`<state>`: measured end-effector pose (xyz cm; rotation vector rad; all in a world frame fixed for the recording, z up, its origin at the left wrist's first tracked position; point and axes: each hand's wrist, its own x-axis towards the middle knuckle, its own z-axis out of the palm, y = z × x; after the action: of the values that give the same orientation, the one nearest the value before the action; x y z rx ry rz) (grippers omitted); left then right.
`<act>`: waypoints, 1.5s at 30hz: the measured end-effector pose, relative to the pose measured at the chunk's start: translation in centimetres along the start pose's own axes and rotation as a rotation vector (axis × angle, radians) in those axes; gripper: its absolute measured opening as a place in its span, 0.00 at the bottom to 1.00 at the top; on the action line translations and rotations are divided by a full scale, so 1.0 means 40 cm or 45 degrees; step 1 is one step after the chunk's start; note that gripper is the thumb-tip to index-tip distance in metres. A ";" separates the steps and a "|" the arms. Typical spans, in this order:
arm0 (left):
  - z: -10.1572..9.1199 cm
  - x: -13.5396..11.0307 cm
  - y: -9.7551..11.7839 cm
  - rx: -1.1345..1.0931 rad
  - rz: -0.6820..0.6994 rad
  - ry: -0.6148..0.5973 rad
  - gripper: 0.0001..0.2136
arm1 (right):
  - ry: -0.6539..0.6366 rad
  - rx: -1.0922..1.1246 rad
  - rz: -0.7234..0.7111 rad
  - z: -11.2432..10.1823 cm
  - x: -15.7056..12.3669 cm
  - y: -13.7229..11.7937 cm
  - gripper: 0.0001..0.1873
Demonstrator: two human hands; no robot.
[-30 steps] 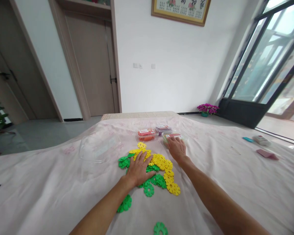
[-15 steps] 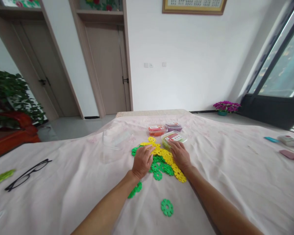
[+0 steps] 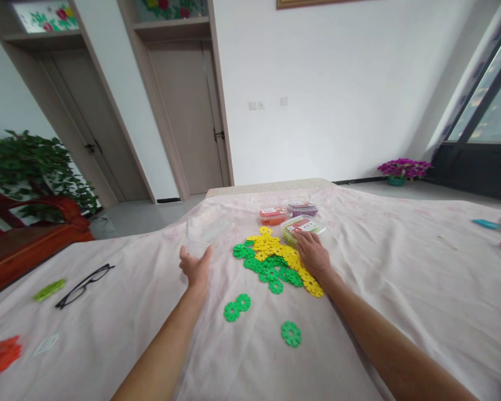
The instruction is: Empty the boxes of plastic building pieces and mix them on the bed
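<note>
— Here, what stands on the pink cloth (image 3: 401, 289)?
— Toward its far edge, a clear tub (image 3: 209, 229), empty. Then three lidded boxes holding pieces: the green box (image 3: 304, 225), red box (image 3: 273, 214) and purple box (image 3: 303, 209).
— And the hands?
— The left hand (image 3: 196, 268) clasps the clear tub's near rim. The right hand (image 3: 314, 255) lies flat, fingers spread, on the flower discs (image 3: 265, 257), just beside the green box.

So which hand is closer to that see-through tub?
Left. The left hand grips the near edge of the clear tub; the right hand lies on the yellow and green pieces, off to the tub's right.
</note>
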<state>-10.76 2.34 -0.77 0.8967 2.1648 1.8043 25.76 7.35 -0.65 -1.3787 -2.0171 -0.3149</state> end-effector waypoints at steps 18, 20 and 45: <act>0.165 0.098 -0.024 -0.196 -0.152 0.204 0.40 | 0.020 0.031 -0.025 0.005 0.000 0.010 0.20; 0.169 0.108 -0.025 -0.213 -0.154 0.220 0.40 | 0.027 0.052 -0.036 0.006 -0.001 0.014 0.19; 0.245 -0.232 0.164 -0.330 0.752 -1.012 0.40 | 0.100 0.840 -0.085 -0.028 -0.017 -0.094 0.17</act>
<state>3.75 5.88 0.84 1.9014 1.2144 1.4672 22.99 4.69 0.36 -0.8690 -1.8607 0.2525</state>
